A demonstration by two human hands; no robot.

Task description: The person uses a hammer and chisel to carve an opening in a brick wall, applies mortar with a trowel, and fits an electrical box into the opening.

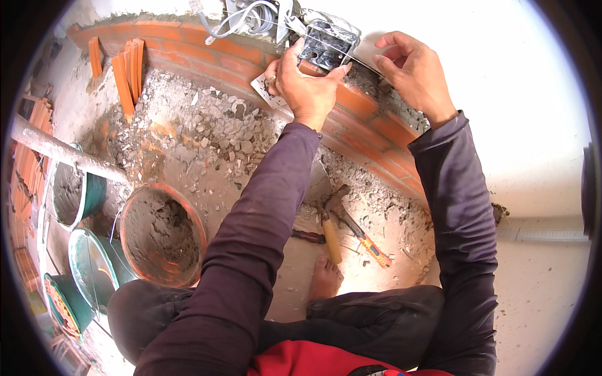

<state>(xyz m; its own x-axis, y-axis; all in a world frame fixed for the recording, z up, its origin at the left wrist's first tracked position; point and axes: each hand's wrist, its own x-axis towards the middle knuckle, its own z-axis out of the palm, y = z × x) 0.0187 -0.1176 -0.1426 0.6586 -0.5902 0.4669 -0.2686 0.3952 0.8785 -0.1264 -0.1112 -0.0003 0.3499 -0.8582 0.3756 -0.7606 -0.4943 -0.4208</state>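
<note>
A grey metal electrical box (326, 45), smeared with mortar, sits at the wall above the top course of orange bricks (357, 101). My left hand (306, 91) grips its lower part, thumb on the right corner and a finger on the left one. Beneath that hand a pale flat plate (271, 94) sticks out; whether other fingers hold it is unclear. Across the box's front runs a thin taut string (364, 64), slanting down to the right. My right hand (417, 75) is at the string's right end, fingers curled and thumb pressed in; what they pinch is too small to make out.
Loose grey-white cables (254, 19) hang left of the box. Rubble (207, 128) covers the floor along the bricks. A hammer (360, 232) and a yellow-handled trowel (330, 235) lie by my foot. A mortar bucket (164, 235), green buckets (94, 260) and a pole (69, 150) stand left.
</note>
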